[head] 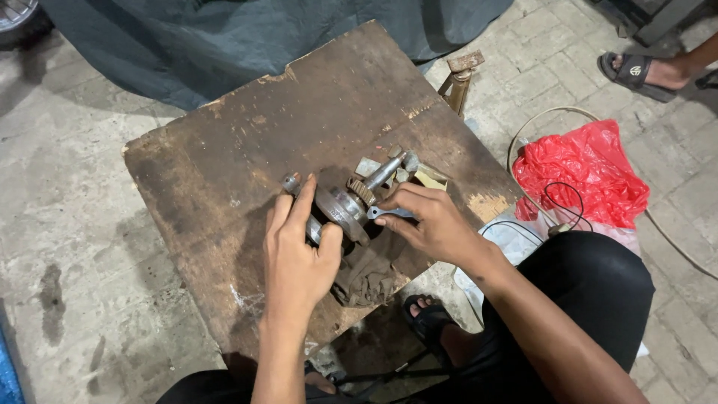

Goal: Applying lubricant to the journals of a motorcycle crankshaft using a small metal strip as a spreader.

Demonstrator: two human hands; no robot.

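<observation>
left hand (295,258) clamped around grey steel crankshaft with small gear (345,203), lying mid-board on worn dark wooden board (217,157). right hand (426,217) pinching small flat metal piece (383,213) against the crank by the gear. dirty rag (370,278) just beside the left hand.

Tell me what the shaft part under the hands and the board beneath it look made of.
Shaft part: looks like bare metal, grey with dull shine and a brassy toothed gear. Board: seems worn wood, dark stained, matte, with chipped pale edges.
</observation>
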